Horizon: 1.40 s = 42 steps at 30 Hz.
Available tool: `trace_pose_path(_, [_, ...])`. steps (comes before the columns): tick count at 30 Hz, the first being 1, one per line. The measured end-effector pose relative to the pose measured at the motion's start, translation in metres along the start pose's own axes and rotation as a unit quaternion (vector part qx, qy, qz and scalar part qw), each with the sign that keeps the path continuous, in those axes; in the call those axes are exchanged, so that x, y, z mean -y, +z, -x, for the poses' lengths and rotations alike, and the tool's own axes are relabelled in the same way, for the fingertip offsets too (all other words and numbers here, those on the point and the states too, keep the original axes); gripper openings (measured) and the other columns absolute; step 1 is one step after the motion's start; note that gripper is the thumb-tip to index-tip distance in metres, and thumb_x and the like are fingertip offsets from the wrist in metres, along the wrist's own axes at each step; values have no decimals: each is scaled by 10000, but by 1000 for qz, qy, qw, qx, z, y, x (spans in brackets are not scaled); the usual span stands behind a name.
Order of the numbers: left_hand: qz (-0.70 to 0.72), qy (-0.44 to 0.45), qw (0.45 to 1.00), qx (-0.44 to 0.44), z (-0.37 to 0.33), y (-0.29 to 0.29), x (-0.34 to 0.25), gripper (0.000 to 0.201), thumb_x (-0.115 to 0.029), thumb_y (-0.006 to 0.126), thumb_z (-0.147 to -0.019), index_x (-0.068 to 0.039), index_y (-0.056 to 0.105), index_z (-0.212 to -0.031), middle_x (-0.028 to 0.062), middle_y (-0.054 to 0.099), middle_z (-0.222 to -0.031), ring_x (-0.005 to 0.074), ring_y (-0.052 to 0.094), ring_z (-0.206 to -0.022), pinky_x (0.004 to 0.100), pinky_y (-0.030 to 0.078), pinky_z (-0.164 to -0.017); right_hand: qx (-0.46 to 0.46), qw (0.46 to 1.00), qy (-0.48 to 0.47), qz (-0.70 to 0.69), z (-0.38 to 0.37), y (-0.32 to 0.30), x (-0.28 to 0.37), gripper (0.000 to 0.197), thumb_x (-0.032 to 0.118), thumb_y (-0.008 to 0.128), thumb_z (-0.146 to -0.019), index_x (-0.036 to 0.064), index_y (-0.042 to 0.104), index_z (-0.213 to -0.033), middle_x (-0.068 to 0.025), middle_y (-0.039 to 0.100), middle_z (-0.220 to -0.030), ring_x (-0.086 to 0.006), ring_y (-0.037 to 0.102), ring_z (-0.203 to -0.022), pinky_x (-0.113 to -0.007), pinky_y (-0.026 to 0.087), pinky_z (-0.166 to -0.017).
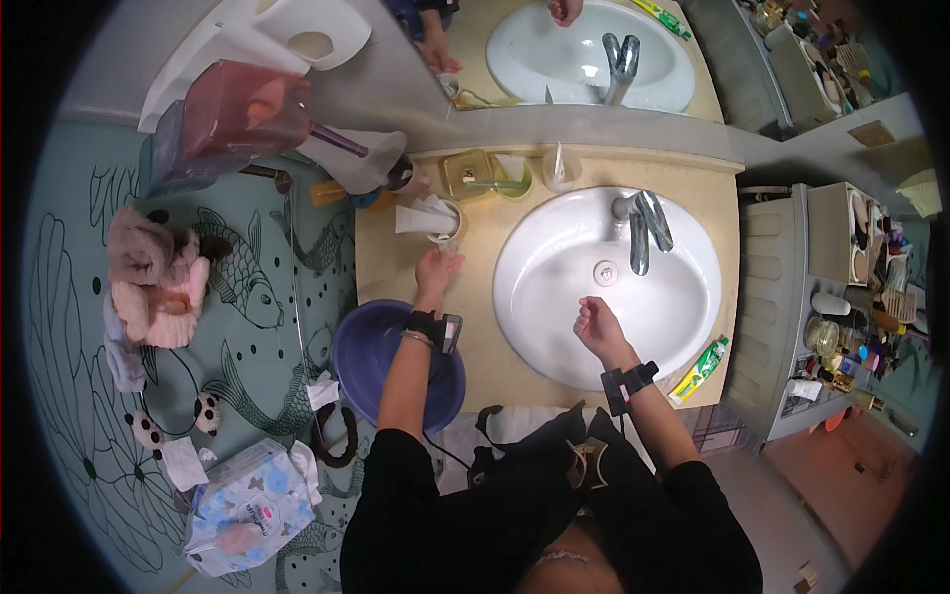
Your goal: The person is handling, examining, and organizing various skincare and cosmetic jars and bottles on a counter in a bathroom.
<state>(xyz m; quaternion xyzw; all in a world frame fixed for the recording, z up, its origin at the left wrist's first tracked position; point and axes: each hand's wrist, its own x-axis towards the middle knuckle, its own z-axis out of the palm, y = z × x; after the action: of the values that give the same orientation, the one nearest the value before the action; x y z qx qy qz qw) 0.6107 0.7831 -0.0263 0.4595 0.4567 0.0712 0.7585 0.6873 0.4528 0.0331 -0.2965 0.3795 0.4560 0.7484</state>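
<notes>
On the beige countertop, my left hand [435, 274] is stretched out, fingers apart, just in front of a white cup [447, 224] that holds white tubes. A small see-through thing by its fingertips is too indistinct to name. My right hand [599, 327] hovers over the near part of the white oval sink [507, 287], its fingers curled in with nothing visible in them. Beyond it stands the chrome faucet [641, 223]. Below my left wrist sits a purple basin [361, 361]. Both wrists carry black straps with small devices.
A green and yellow toothpaste tube [701, 371] lies right of the sink. Along the back stand a toothbrush in a green cup [513, 178] and a clear cup [561, 168]. Left are a tissue pack [252, 510] and plush headbands [153, 287]. A mirror [465, 49] borders the counter.
</notes>
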Motion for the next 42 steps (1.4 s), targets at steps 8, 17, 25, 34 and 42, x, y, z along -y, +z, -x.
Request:
trace_pose_path(8, [-153,121,980,-41,-30,9,-16,144,-83,462,-888,27,418,-969,173,585,-794,276,638,-702,323,535,-592,-18,1000,2,18,9,-9,-11,161,194,453,-857,69,502,-768,35,371,-514,-95,353,-450,-227,328,-454])
trace_pose_path(17, [-191,85,977,43,-38,30,-35,193,-149,438,-906,38,417,-950,181,598,-785,262,641,-660,307,532,-561,-35,999,-23,22,14,-19,-4,175,193,442,-863,68,508,-760,28,405,-530,-90,362,-457,-225,331,-451])
trace_pose_path(25, [-163,75,982,54,-35,39,-37,191,-135,455,-897,48,444,-950,183,603,-780,263,642,-655,305,535,-566,-29,999,-19,20,13,-17,-3,160,175,437,-860,58,506,-776,27,406,-539,-89,363,-459,-222,334,-453])
trace_pose_path(34, [-193,-61,973,106,27,44,-36,282,-226,459,-894,52,500,-921,154,626,-843,224,641,-722,284,534,-589,-7,996,-26,80,17,-1,-22,163,171,433,-855,57,503,-762,20,405,-555,-88,356,-456,-225,336,-440])
trace_pose_path(42, [-289,-3,940,180,162,55,-36,188,-231,491,-883,-52,527,-926,87,635,-877,148,616,-839,294,453,-751,16,952,-91,292,53,-4,-37,167,178,442,-840,48,527,-778,-10,469,-617,-105,429,-506,-228,383,-480])
